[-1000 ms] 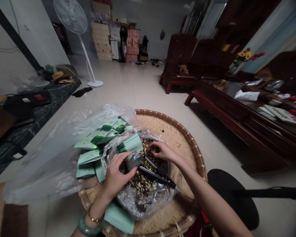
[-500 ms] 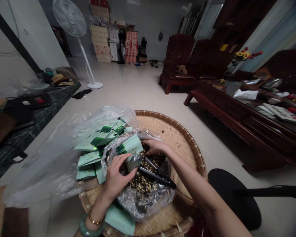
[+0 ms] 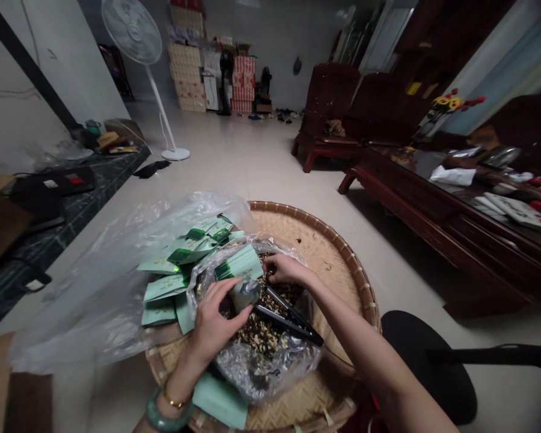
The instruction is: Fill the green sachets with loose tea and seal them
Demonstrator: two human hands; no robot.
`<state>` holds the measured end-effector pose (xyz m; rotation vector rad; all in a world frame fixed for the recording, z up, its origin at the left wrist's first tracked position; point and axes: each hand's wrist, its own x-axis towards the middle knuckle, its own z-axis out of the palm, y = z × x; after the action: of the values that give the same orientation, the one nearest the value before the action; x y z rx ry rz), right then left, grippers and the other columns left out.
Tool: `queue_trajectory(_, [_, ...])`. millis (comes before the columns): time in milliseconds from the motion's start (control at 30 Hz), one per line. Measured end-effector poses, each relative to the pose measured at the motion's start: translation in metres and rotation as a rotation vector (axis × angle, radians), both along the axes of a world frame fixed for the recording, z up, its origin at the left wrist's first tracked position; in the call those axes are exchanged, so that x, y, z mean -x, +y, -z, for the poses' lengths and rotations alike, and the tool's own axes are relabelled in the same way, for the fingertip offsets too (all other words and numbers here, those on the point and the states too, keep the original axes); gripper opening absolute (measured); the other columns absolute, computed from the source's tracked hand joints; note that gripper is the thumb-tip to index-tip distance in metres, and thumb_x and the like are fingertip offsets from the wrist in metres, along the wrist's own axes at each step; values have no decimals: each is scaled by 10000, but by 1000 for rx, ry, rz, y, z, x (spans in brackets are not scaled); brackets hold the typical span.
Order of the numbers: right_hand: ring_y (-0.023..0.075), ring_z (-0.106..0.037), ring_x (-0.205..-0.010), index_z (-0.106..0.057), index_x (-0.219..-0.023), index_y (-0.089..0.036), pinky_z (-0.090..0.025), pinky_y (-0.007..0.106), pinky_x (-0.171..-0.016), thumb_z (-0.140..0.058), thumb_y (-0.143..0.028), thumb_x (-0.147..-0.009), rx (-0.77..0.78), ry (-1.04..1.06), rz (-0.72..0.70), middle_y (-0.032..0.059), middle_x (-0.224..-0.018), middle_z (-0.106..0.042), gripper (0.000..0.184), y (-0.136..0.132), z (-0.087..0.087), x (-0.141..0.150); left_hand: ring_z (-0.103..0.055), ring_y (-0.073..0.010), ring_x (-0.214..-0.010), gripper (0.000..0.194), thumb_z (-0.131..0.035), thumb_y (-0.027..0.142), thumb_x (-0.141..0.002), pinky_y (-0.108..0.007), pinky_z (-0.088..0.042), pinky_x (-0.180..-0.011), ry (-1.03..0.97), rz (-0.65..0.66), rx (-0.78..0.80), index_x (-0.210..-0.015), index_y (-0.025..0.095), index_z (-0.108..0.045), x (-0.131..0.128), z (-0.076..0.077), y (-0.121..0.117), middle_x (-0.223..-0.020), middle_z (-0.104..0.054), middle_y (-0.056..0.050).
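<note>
My left hand grips a small pale green pouch between thumb and fingers, its silvery mouth facing up. At the far side of a clear plastic bag, my right hand has its fingers curled down at the dark and pale dried loose mix; what they pinch is hidden. A black flat iron with its two arms apart lies on the mix between my hands. Beside my left hand, a stack of green pouches rests on the bag.
The bag sits on a round woven bamboo tray. More green pouches lie at left by a large plastic sheet. A black round stand base is at right. Beyond are a white fan and a dark wooden table.
My right hand's fingers have curled in and drawn slightly right, away from the pouch stack. My left hand keeps its hold on the pouch. The view has shifted slightly.
</note>
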<state>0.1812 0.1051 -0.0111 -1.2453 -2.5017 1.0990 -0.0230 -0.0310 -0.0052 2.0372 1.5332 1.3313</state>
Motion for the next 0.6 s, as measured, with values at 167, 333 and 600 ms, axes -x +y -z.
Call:
queue_trajectory(167, [159, -607, -819, -653, -853, -164, -442, 255, -753, -633, -78, -633, 18, 134, 61, -12, -853, -674, 237, -11, -14, -19, -628, -237, -983, 396, -683, 217, -735, -431, -526, -863, -4, 8, -11, -1119, 199, -587, -2, 0, 1, -1060, -667, -81])
queue_trajectory(333, [134, -592, -776, -624, -865, -170, -456, 249, -720, -627, -143, -678, 140, 292, 35, -6, -859, -650, 189, -20, -36, -30, -615, -248, -1003, 427, -681, 203, -725, -442, -525, -857, -4, 8, 24, -1141, 207, -582, -8, -2, 2, -1086, -657, -91])
queue_trajectory(600, [118, -548, -716, -640, -876, -199, -421, 235, -647, -599, -79, -656, 46, 219, -126, -33, -822, -641, 254, -46, -111, -12, -608, -238, -979, 441, -687, 184, -713, -357, -554, -721, -43, -27, 60, -1142, 220, -591, -16, -1, 2, -1079, -655, -81])
